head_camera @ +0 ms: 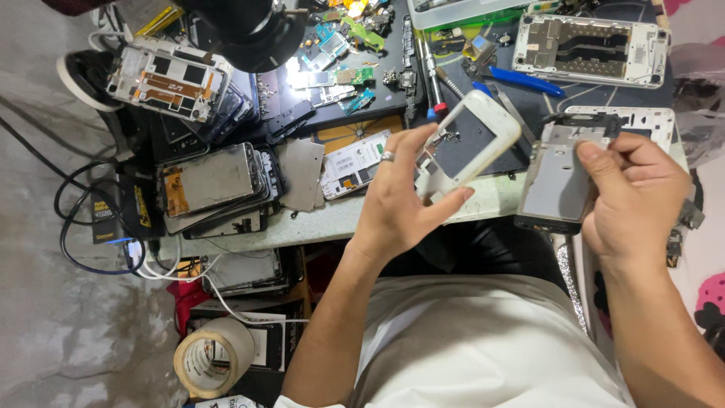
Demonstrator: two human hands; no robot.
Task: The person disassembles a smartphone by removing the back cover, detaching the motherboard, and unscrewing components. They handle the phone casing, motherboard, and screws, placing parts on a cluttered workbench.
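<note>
1. Your left hand (396, 200) pinches a white phone frame (468, 143), its near end hidden behind thumb and fingers.
2. Your right hand (634, 200) is closed on a flat grey metal plate (555, 181); the fingers cover its right edge.
3. Both parts are held above the near edge of the workbench (317, 223).
4. Far left, a stack of stripped phone bodies (211, 189) lies jumbled; a blue-handled tool (525, 81) sits farther back.
5. The tape roll (214, 357) sits on the floor, near left.
</note>
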